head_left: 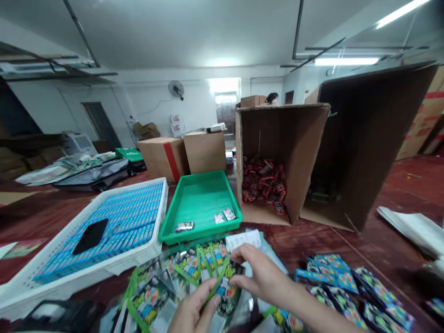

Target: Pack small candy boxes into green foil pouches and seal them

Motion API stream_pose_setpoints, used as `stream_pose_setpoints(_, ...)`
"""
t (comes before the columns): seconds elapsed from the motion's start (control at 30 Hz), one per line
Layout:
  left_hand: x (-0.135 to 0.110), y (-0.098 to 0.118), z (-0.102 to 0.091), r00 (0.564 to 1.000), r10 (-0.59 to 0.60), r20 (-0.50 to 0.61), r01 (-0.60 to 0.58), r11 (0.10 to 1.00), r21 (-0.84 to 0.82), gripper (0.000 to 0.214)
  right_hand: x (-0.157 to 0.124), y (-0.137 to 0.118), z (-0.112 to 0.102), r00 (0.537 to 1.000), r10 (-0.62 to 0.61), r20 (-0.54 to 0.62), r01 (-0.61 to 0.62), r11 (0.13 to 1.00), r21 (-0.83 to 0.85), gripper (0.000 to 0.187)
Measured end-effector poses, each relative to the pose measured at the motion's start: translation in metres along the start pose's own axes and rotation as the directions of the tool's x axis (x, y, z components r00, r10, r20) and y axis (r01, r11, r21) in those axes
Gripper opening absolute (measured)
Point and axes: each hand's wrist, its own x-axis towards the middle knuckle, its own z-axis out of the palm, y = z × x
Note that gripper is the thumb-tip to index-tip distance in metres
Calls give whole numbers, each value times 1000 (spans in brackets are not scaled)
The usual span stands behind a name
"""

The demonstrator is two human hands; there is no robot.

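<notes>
My left hand [197, 306], at the bottom centre, pinches the green edge of a printed plastic pouch [227, 292] between thumb and fingers. Just right of it, my right hand [258, 273] curves over the upper part of that pouch. Its thumb and fingers are apart, and I see nothing gripped between them. Under and around both hands spreads a pile of similar pouches [149, 300] with green strips and black, colourful print. A white paper [244, 239] with printing lies behind my right fingers.
A green tray [199, 189] holds a few small packs. Left stands a white basket [164, 199] of blue boxes with a black phone [90, 236] on top. Cartons [305, 162] lie open at right, one with red packets [263, 180]. Colourful packs [333, 273] lie at lower right.
</notes>
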Motion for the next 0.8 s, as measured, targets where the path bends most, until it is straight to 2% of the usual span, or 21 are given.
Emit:
stream_pose_setpoints(0.1, -8, 13, 13, 998, -35, 54, 37, 998, -44, 43, -9, -7, -24, 983, 18, 180, 0, 995, -101, 15)
stream_pose_setpoints(0.17, -13, 22, 20, 980, -66, 189, 99, 980, -172, 48, -14, -9, -42, 940, -24, 340, 60, 994, -96, 18)
stream_pose_setpoints(0.27, -16, 33, 30, 891, -113, 440, 271, 910, -314, 60, -25, -7, -64, 826, -126, 550, 112, 992, 59, 22)
stream_pose_setpoints(0.3, -16, 35, 34, 865, -120, 487, 309, 893, -329, 55, -30, -5, -68, 815, -144, 562, 106, 989, 100, 23)
stream_pose_setpoints(0.33, -16, 37, 38, 858, -126, 497, 328, 881, -342, 46, -37, -3, -69, 841, -139, 523, 92, 989, 115, 24)
stream_pose_setpoints(0.37, -16, 37, 42, 874, -136, 467, 329, 873, -360, 37, -44, 0, -66, 895, -105, 434, 65, 992, 107, 24)
stream_pose_setpoints(0.4, -15, 37, 47, 902, -151, 404, 318, 865, -388, 31, -52, 3, -60, 955, -43, 293, 19, 996, 86, 22)
stream_pose_setpoints(0.43, -15, 36, 53, 930, -172, 324, 306, 852, -424, 29, -60, 6, -51, 992, 45, 115, -54, 996, 76, 20)
stream_pose_setpoints(0.47, -14, 35, 59, 950, -199, 242, 293, 836, -464, 30, -69, 10, -40, 987, 152, -55, -146, 984, 101, 22)
stream_pose_setpoints(0.5, -14, 34, 66, 959, -222, 175, 281, 818, -502, 32, -78, 13, -27, 947, 271, -173, -244, 956, 162, 30)
stream_pose_setpoints(0.53, -14, 33, 74, 962, -238, 136, 274, 799, -536, 34, -86, 15, -13, 896, 385, -220, -334, 912, 238, 39)
stream_pose_setpoints(0.6, -16, 31, 88, 958, -254, 130, 281, 761, -585, 35, -99, 19, 13, 823, 539, -183, -466, 823, 326, 42)
stream_pose_setpoints(0.67, -19, 29, 101, 958, -253, 137, 286, 774, -565, 36, -108, 22, 34, 789, 582, -196, -533, 807, 254, 38)
stream_pose_setpoints(0.7, -21, 28, 107, 962, -247, 116, 271, 820, -504, 36, -110, 24, 41, 778, 579, -244, -550, 816, 180, 37)
stream_pose_setpoints(0.8, -27, 18, 120, 978, -209, -12, 206, 971, -122, 30, -113, 33, 55, 751, 561, -349, -591, 806, 24, 34)
